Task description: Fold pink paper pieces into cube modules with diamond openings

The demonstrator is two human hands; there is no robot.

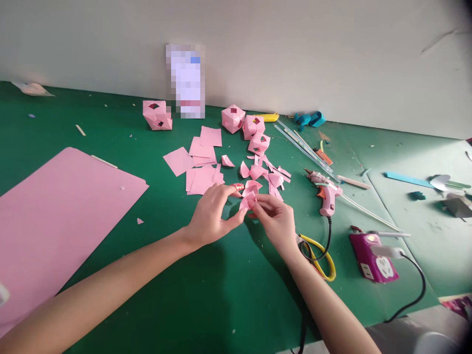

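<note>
Between both hands is a small folded piece of pink paper. My left hand pinches its left side with the fingertips, and a reddish wrap shows on one finger. My right hand grips the right side between thumb and fingers. Just beyond lie folded pink paper pieces and narrow pink strips. Flat pink paper squares are stacked loosely behind my left hand. Several faceted pink paper balls with openings, one a pink ball, stand farther back.
A pink glue gun lies to the right, near yellow-handled scissors and clear glue sticks. A purple power adapter with a cable sits at the right edge. A large pink sheet covers the left side. A blurred panel leans on the wall.
</note>
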